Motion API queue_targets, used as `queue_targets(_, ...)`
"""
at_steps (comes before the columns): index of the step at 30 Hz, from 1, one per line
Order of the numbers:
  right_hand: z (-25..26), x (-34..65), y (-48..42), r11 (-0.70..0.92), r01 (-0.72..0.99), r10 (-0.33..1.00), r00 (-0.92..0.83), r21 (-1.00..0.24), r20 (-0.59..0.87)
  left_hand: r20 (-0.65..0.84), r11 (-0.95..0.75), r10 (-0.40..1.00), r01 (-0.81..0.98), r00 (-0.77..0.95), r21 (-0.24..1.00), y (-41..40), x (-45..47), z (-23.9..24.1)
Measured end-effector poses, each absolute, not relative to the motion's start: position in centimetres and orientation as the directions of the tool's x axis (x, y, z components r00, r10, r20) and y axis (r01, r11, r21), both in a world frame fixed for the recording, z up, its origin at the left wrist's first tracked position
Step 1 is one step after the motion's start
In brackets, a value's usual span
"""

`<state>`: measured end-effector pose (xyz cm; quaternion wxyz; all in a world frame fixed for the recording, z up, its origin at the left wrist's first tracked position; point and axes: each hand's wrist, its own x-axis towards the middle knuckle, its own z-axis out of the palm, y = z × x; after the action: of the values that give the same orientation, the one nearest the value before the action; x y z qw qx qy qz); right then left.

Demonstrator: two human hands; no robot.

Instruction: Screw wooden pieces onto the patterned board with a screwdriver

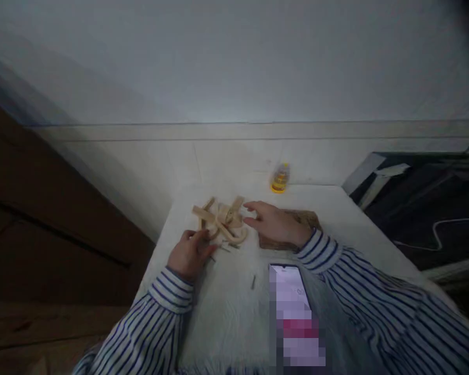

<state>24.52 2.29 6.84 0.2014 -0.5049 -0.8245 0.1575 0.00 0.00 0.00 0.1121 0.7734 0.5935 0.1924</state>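
A loose pile of pale wooden pieces [222,221] lies on the white table [234,307] in front of me. My left hand [190,253] rests at the pile's near left edge, fingers curled, tips touching a piece. My right hand [273,223] reaches in from the right, fingers pinched toward the pile's right side; whether they hold a piece is unclear. Both arms wear blue-and-white striped sleeves.
A lit phone [295,312] lies near the table's front. A brown flat board [293,229] sits under my right wrist. A small yellow bottle [280,178] stands at the table's far edge by the wall. Small dark bits [253,282] dot the tabletop.
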Motion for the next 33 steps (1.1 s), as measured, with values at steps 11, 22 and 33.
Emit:
queue_targets(11, 5.6, 28.3, 0.3, 0.471, 0.770, 0.878, -0.457, -0.430, 0.142, 0.267, -0.253, 0.951, 0.886, 0.154, 0.388, 0.6, -0.9, -0.2)
queue_targets(22, 4.8, 26.0, 1.2, 0.486, 0.799, 0.870, -0.482, -0.353, 0.107, 0.279, -0.263, 0.952, 0.806, 0.127, 0.530, 0.4, -1.1, -0.7)
queue_targets(33, 4.5, 22.6, 4.7, 0.466, 0.806, 0.874, -0.485, -0.366, 0.044, 0.283, -0.318, 0.941, 0.764, 0.184, 0.561, 1.0, -1.2, -1.1)
